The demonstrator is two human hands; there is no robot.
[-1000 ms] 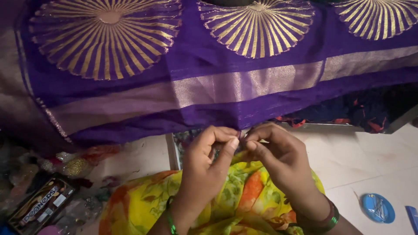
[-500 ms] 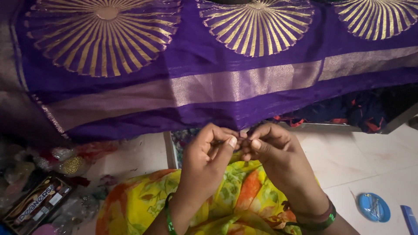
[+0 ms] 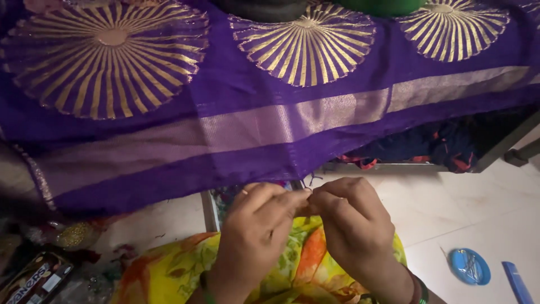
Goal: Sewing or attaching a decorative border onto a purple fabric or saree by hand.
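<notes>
Purple cloth [image 3: 236, 112] filled the upper frame, draped from above, woven with large gold sunburst rounds and a pale metallic band running across near its lower edge. The hem hung just above the hands.

Below it, pale tiled floor [image 3: 450, 219] lay bare to the right. A yellow, orange and green printed garment [image 3: 169, 270] covered the lap at bottom centre.

Left hand [image 3: 253, 236] and right hand [image 3: 351, 231] met at mid-frame, right at the cloth's hem. Fingertips of both were pressed together in a tight pinch at one spot on the edge. Something fine, likely loose thread ends of the fringe, sat between them, but it was too small to make out. Remaining fingers were curled in, not spread.

To the right on the floor lay a small blue round dish [image 3: 469, 266] with thin metal bits in it, and just beside it a blue flat strip [image 3: 516, 282]. At lower left, a dark printed packet [image 3: 34, 280] sat among clutter.

Judgement on the work: at this fineness, the pinch seemed best kept close to the hem, the cloth held lightly taut, and the strands kept even so nothing puckers.
</notes>
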